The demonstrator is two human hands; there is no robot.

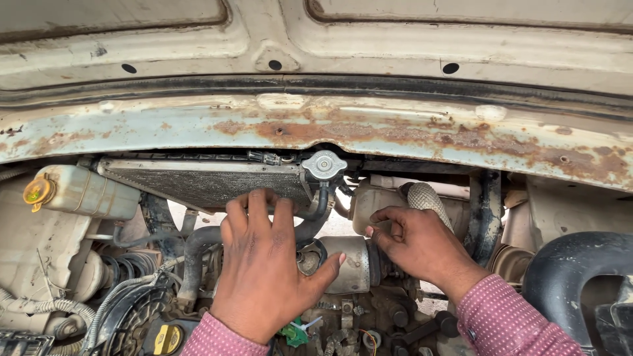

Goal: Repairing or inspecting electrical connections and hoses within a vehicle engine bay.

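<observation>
I look down into a car's engine bay. My left hand [264, 270] lies flat with fingers spread over a thick black rubber hose [198, 254] and the lower edge of the radiator [204, 181]. Its thumb rests against a grey metal cylinder [349, 264]. My right hand [415, 244] reaches in from the right. Its curled fingertips pinch at the dark end of that cylinder. What those fingertips grip is hidden. Just above both hands stands the round metal radiator cap [324, 165].
A rusty body panel [409, 135] spans the view above the bay. A pale coolant tank with a yellow cap [38, 192] sits at the left. A large black air duct [573, 264] fills the right. A fan shroud [132, 320] and corrugated tubes crowd the lower left.
</observation>
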